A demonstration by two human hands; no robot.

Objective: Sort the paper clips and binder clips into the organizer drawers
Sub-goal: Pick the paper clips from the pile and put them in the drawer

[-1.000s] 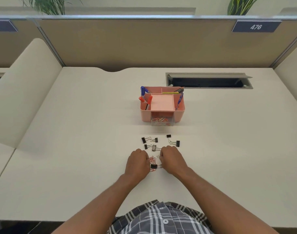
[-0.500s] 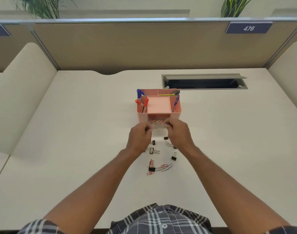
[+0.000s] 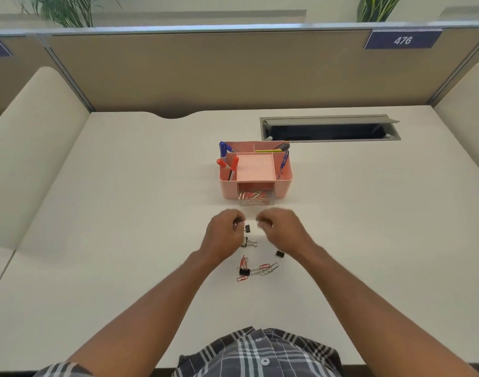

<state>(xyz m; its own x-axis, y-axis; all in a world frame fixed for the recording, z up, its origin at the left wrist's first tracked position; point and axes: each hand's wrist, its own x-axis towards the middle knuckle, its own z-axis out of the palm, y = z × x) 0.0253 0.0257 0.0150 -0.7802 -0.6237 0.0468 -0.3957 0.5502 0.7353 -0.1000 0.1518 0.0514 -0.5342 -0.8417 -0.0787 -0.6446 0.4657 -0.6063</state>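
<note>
Both hands, left hand [image 3: 224,235] and right hand [image 3: 280,230], have pulled back from the clear drawer [image 3: 256,197] at twelve o'clock, fingers curled and blurred, their contents untellable, so the paper clips [image 3: 261,269] at six o'clock on the surface [image 3: 124,227] look next.

cream worktop [image 3: 97,213] bounded by tan partition panels [image 3: 205,72]; blue number plate "476" [image 3: 403,39] upper right; grey cable hatch [image 3: 331,127] recessed in surface; green plants [image 3: 67,9] behind partition.
</note>
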